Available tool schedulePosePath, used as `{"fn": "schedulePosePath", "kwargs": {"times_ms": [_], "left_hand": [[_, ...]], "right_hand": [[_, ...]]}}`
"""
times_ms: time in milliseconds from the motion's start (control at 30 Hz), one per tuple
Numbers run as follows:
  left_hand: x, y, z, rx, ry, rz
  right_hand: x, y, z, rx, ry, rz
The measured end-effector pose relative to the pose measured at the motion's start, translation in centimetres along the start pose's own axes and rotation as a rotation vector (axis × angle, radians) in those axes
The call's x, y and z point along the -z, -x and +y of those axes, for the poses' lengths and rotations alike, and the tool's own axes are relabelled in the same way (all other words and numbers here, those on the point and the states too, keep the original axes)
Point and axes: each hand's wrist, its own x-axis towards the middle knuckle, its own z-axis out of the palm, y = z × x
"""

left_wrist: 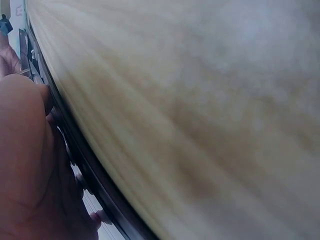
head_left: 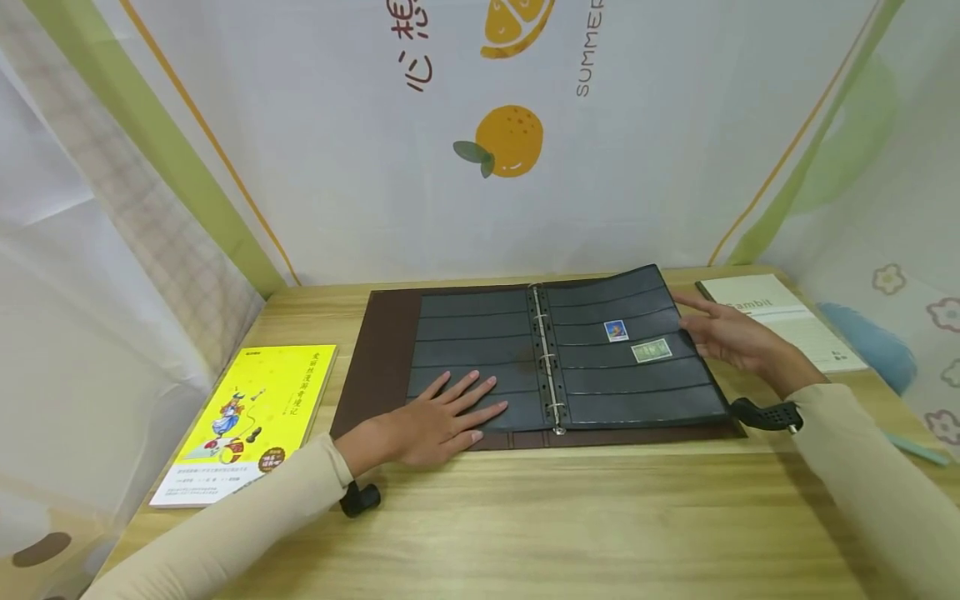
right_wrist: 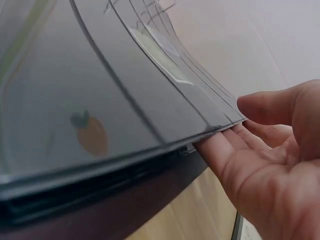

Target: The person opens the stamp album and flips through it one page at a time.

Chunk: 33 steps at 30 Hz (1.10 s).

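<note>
A stamp album [head_left: 352, 379] with a dark brown cover lies open, its black pocket pages joined by metal rings. My left hand [head_left: 441, 421] rests on the left page [head_left: 480, 323], fingers spread. At the right, my right hand [head_left: 723, 333] holds the outer edge of the right page [head_left: 637, 404], whose far corner rises. In the right wrist view, the fingers [right_wrist: 220, 150] reach under that edge, with the thumb above beside it. A small blue stamp [head_left: 616, 331] and a green stamp [head_left: 652, 351] sit in the right page's strips.
A yellow book [head_left: 262, 400] lies on the wooden table [head_left: 570, 517] left of the album. On the right is a pale notebook [head_left: 795, 325], partly behind the right hand. A white curtain [head_left: 360, 192] with orange prints hangs behind the table.
</note>
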Motion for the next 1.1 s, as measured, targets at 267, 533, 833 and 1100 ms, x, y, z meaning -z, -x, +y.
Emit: {"fn": "schedulePosePath", "kwargs": {"times_ms": [267, 533, 833, 1100], "left_hand": [[0.0, 0.1, -0.2, -0.008, 0.011, 0.004], [0.1, 0.3, -0.3, -0.004, 0.006, 0.006], [0.0, 0.4, -0.2, -0.01, 0.005, 0.014], [0.1, 0.4, -0.1, -0.012, -0.011, 0.0]], "right_hand": [[-0.4, 1.5, -0.1, 0.034, -0.318, -0.198], [-1.3, 1.9, -3.7, -0.028, -0.059, -0.059], [-3.0, 1.9, -8.0, -0.084, 0.227, 0.1], [-4.0, 1.5, -10.2, -0.084, 0.202, 0.095]]}}
